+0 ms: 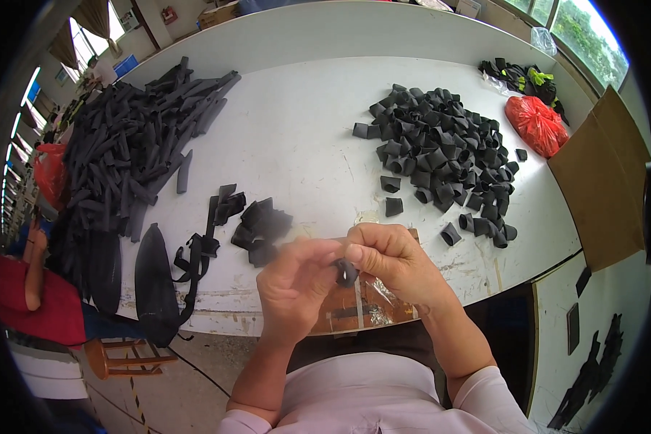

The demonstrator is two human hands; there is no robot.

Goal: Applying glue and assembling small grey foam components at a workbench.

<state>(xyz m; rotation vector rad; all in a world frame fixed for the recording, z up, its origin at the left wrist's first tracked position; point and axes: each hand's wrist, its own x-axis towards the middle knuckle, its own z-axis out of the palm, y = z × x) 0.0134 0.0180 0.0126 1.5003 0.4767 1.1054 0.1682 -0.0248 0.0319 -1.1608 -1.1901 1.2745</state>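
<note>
Near the front edge of the table, a small black fabric loop (346, 273) is between my two hands, its round opening facing me. My right hand (401, 264) pinches at its upper side with thumb and bent forefinger. Slightly blurred, my left hand (291, 286) curls its fingers against it from the other side, fingertips meeting those of the right. A small pile of flat black pieces (260, 224) lies just beyond my left hand. Farther right sits a large heap of short black fabric tubes (441, 145).
Long black strips (123, 145) are heaped at the left, with black straps (195, 253) nearby. A red plastic bag (537, 126) and a cardboard sheet (600, 181) stand at the right. A wooden stool (126, 358) and a person in a red shirt (32, 296) are at left.
</note>
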